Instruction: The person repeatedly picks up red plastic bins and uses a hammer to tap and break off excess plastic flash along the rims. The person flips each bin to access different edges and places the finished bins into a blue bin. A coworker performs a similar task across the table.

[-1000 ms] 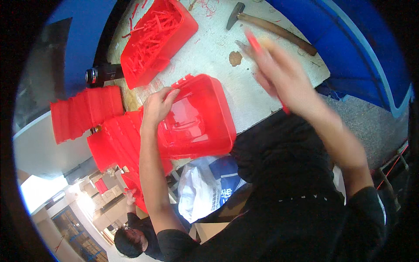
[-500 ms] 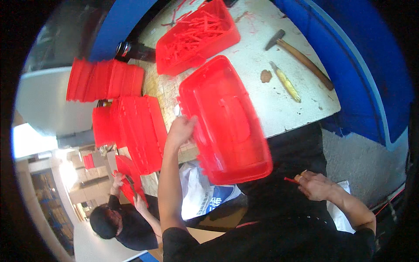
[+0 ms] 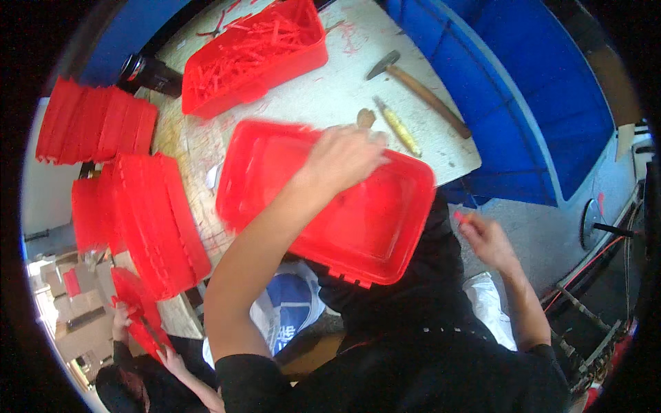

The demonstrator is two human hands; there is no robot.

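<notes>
A shallow red plastic tray lies tilted across the near edge of the worktable and above my lap, its inside facing up. My left arm reaches over it, and my left hand, slightly blurred, is closed at its far rim. Off to the right, away from the tray, my right hand pinches a small red plastic strip between thumb and fingers. A knife with a yellowish handle and a hammer lie on the table beyond the tray.
A red bin of plastic scraps stands at the back of the worktable. Stacked red trays fill the left side, near a dark bottle. A big blue bin borders the right. A co-worker handles a red piece at lower left.
The tray has turned and its far end has swung left. My left hand has gone from its left side to its far rim. My right hand has risen with the strip.
</notes>
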